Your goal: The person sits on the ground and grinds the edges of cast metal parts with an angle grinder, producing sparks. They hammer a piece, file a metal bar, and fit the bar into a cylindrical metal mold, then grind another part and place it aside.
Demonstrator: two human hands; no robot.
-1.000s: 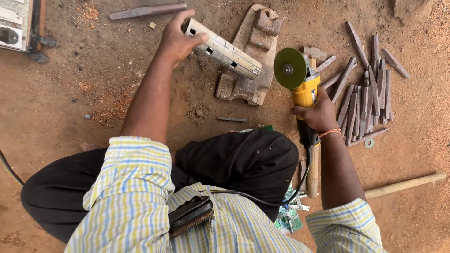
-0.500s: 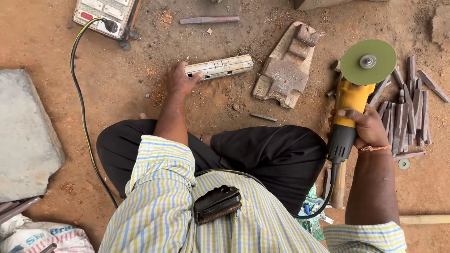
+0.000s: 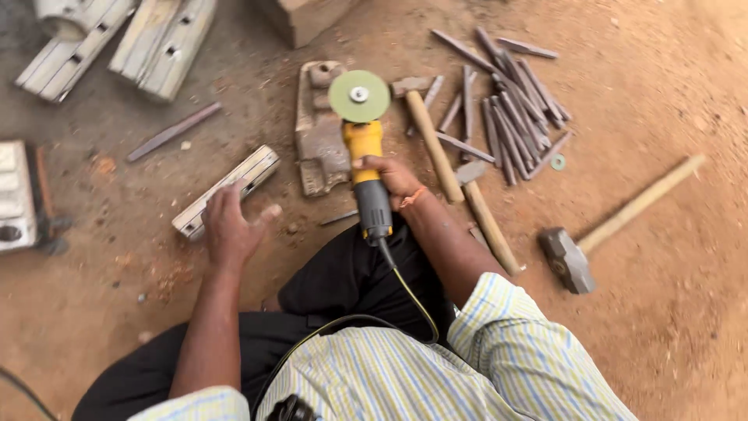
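I sit on red earth, in a striped shirt and black trousers. My right hand grips the body of a yellow and black angle grinder. Its green disc faces up, over a grey stone block. My left hand rests on the near end of a long pale slotted stone bar, fingers spread over it. The grinder's cable runs back across my lap.
Several steel chisels lie in a heap at upper right. Two wooden-handled hammers lie beside my right forearm, a sledgehammer farther right. Pale slotted slabs sit upper left, a grey power box at left.
The view has swung right and closer. My right hand has brought the grinder in over the grey stone block. My left hand stays on the pale bar, which now lies slanted.
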